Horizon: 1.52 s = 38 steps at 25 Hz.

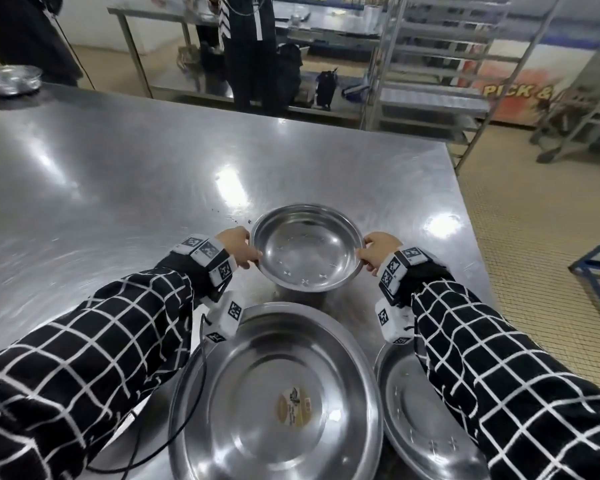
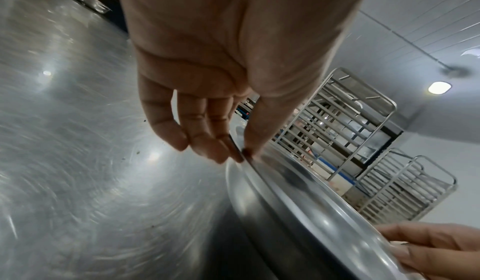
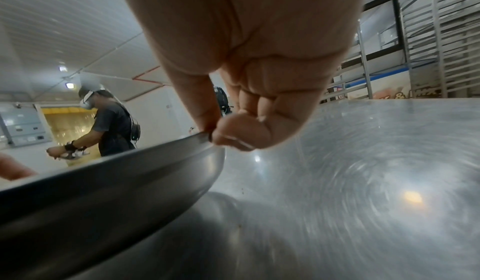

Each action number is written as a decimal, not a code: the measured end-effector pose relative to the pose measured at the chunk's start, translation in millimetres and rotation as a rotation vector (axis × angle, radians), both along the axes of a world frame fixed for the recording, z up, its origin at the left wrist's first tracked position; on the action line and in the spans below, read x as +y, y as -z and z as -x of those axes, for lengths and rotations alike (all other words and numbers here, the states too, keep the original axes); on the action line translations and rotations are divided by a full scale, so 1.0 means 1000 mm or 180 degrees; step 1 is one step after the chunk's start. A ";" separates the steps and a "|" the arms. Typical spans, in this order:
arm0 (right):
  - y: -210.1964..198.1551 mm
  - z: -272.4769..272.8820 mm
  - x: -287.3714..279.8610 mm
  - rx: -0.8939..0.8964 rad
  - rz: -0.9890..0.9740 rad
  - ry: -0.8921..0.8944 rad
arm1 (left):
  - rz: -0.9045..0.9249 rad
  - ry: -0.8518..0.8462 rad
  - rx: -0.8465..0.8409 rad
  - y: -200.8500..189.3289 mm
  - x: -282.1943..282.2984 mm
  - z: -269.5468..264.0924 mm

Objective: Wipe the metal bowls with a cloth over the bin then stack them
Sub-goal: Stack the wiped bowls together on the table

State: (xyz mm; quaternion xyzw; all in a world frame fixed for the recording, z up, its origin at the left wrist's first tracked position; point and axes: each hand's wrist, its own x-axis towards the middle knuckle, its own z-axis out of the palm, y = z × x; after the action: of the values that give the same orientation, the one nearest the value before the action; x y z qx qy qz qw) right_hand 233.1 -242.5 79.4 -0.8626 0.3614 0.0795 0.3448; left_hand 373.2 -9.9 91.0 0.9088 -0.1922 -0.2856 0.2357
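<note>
I hold a small metal bowl (image 1: 307,249) a little above the steel table (image 1: 118,174), one hand on each side. My left hand (image 1: 248,252) pinches its left rim between thumb and fingers; the left wrist view shows the pinch on the rim (image 2: 285,192). My right hand (image 1: 366,254) pinches the right rim, seen up close in the right wrist view on the bowl's edge (image 3: 155,155). In front of me lies a large metal bowl (image 1: 278,393) with a paper label in its middle. A smaller bowl (image 1: 420,417) sits to its right, partly under my right sleeve. No cloth or bin shows.
Another metal bowl (image 1: 9,79) rests at the table's far left corner. The table's right edge (image 1: 465,209) drops to a tiled floor with steel racks (image 1: 440,64) beyond. A person in dark clothes (image 1: 250,46) stands past the far edge. Dark crumbs (image 1: 238,221) lie near the held bowl.
</note>
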 end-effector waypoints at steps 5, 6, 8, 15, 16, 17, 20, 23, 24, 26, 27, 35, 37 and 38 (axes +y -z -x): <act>-0.033 0.035 0.033 -0.0635 0.0008 0.0327 | 0.0536 0.0081 -0.0488 -0.031 0.033 0.025; -0.037 0.046 0.043 -0.0686 0.0062 0.0343 | 0.0644 0.0087 -0.0510 -0.036 0.043 0.034; -0.043 0.070 0.068 -0.0782 0.0132 0.0381 | 0.0777 0.0150 -0.0554 -0.043 0.068 0.056; -0.040 0.154 0.155 -0.0963 0.0242 0.0493 | 0.0879 0.0528 -0.0624 -0.041 0.158 0.124; -0.039 0.165 0.166 -0.0911 0.0313 0.0428 | 0.0829 0.0582 -0.0653 -0.036 0.169 0.130; -0.036 0.173 0.176 -0.0853 0.0355 0.0350 | 0.0754 0.0646 -0.0690 -0.031 0.178 0.136; -0.028 0.193 0.199 -0.0561 0.0499 0.0173 | 0.0479 0.0819 -0.0747 -0.014 0.195 0.151; -0.017 0.204 0.213 -0.0200 0.0876 0.0079 | 0.0202 0.0911 -0.0819 0.000 0.199 0.162; -0.014 0.206 0.215 -0.0129 0.0979 0.0062 | 0.0094 0.0950 -0.0869 0.003 0.199 0.164; -0.011 0.208 0.216 0.0006 0.1135 0.0028 | -0.0063 0.1005 -0.0968 0.007 0.199 0.167; -0.010 0.208 0.216 0.0063 0.1179 0.0001 | -0.0077 0.1000 -0.1003 0.009 0.199 0.168; -0.035 0.183 0.205 -0.0633 0.0664 -0.0316 | 0.0415 0.0410 -0.0815 0.006 0.213 0.153; -0.049 0.156 0.211 -0.0859 0.0642 -0.0661 | 0.0508 0.0042 -0.0903 0.003 0.233 0.140; -0.054 0.138 0.215 -0.0931 0.0644 -0.0801 | 0.0548 -0.0173 -0.0916 0.003 0.245 0.133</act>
State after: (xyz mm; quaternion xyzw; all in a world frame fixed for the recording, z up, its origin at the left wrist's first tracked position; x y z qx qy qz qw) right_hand 94.7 -27.9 133.1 -0.9335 0.2032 -0.0407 0.2926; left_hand 239.8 235.0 88.1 0.9216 -0.2231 -0.1285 0.2903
